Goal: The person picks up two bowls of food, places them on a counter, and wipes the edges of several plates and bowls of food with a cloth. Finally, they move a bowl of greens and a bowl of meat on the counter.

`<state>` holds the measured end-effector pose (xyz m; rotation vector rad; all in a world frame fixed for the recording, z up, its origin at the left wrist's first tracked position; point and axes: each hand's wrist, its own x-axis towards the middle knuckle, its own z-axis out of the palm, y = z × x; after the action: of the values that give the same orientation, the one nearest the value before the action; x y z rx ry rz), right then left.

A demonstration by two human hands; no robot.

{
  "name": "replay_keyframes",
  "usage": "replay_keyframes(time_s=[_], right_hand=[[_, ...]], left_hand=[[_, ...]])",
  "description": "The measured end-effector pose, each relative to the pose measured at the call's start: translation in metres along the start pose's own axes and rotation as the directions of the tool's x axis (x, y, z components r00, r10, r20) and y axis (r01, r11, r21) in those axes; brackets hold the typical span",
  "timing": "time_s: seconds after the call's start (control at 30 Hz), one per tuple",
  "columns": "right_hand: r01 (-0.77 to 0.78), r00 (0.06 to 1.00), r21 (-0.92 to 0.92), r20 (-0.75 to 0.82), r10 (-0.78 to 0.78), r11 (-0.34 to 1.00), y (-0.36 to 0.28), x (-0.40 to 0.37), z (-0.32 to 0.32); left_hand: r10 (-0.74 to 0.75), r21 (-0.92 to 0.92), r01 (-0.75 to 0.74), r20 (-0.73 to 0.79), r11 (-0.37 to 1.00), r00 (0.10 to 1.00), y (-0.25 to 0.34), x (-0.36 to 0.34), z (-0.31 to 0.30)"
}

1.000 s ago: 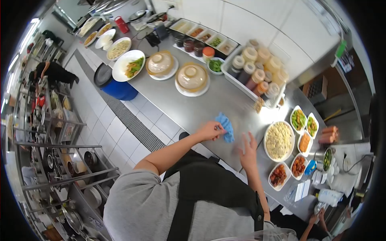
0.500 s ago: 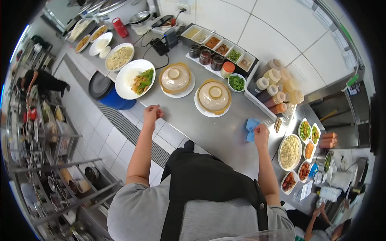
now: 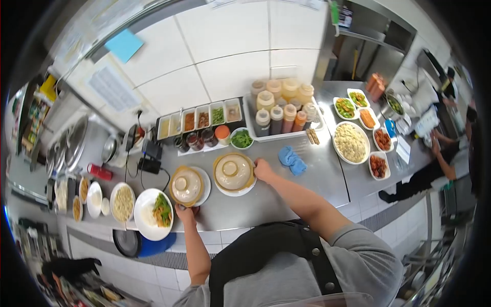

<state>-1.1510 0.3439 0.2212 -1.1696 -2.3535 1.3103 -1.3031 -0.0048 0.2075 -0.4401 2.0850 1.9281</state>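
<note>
Two lidded clay pots stand on white plates on the steel counter. My left hand (image 3: 186,214) is at the near edge of the left pot (image 3: 186,186), its fingers partly hidden under the rim. The left pot sits off-centre toward the left of its plate (image 3: 206,185). At the right side of the right pot (image 3: 233,172) is my right hand (image 3: 264,171), fingers bent against its rim; whether they grip it is unclear. A crumpled blue cloth (image 3: 292,160) lies to the right. Left of the pots is a plate of rice and vegetables (image 3: 148,215).
Sauce bottles (image 3: 284,113) fill a white bin at the back. Beside it are ingredient tubs (image 3: 202,119), jars (image 3: 208,137) and a bowl of greens (image 3: 241,138). Noodle plates and small dishes stand on both sides. A co-worker's arm (image 3: 444,158) shows at the far right.
The view has turned. My right hand has let go of the blue cloth and moved to the right pot. My left hand has reached the left pot, which has shifted off-centre on its plate.
</note>
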Motion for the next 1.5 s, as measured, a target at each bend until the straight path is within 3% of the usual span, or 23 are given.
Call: replay_keyframes(time_s=[0.13, 0.33, 0.37, 0.43, 0.53, 0.63, 0.83, 0.93, 1.07, 1.17, 1.5], right_hand=[[-0.112, 0.986, 0.086, 0.13, 0.1, 0.99, -0.006, 0.0, -0.007], [-0.168, 0.981, 0.158, 0.127, 0.149, 0.973, -0.011, -0.038, -0.022], [-0.16, 0.984, 0.185, 0.111, 0.141, 0.97, -0.002, -0.044, -0.021], [-0.139, 0.989, 0.237, 0.079, 0.124, 0.961, 0.014, -0.056, -0.024], [-0.178, 0.981, 0.125, 0.096, 0.167, 0.976, 0.024, -0.083, -0.053], [-0.084, 0.994, -0.081, -0.08, 0.078, 0.993, 0.073, -0.099, -0.063], [-0.17, 0.962, 0.062, -0.207, 0.18, 0.983, 0.147, -0.137, -0.121], [-0.241, 0.954, 0.102, -0.157, 0.255, 0.965, 0.163, -0.155, -0.169], [-0.234, 0.949, 0.07, -0.198, 0.244, 0.97, 0.221, -0.157, -0.201], [-0.277, 0.937, 0.042, -0.21, 0.279, 0.96, 0.217, -0.166, -0.25], [-0.281, 0.942, 0.033, -0.18, 0.282, 0.959, 0.272, -0.157, -0.328]], left_hand=[[0.01, -0.024, -0.01, 0.002, 1.0, 1.0, 0.006, -0.003, 0.004], [0.005, 0.053, -0.005, -0.003, 0.999, 1.0, -0.001, -0.001, 0.0], [0.07, 0.051, -0.069, -0.027, 0.996, 0.997, -0.007, -0.006, 0.001], [0.047, 0.035, -0.048, 0.036, 0.998, 0.998, -0.003, -0.031, 0.004], [0.035, 0.07, -0.042, 0.094, 0.997, 0.995, -0.013, -0.058, 0.015], [0.004, 0.083, -0.016, 0.139, 0.996, 0.99, -0.017, -0.1, 0.035], [-0.007, 0.077, -0.014, 0.262, 0.997, 0.965, -0.046, -0.162, 0.076], [-0.024, 0.079, 0.002, 0.275, 0.997, 0.961, -0.053, -0.197, 0.103], [-0.018, 0.093, -0.012, 0.312, 0.996, 0.95, -0.061, -0.242, 0.139], [-0.001, 0.11, -0.039, 0.343, 0.993, 0.939, -0.071, -0.27, 0.165], [-0.012, 0.042, -0.004, 0.38, 0.999, 0.925, -0.094, -0.339, 0.23]])
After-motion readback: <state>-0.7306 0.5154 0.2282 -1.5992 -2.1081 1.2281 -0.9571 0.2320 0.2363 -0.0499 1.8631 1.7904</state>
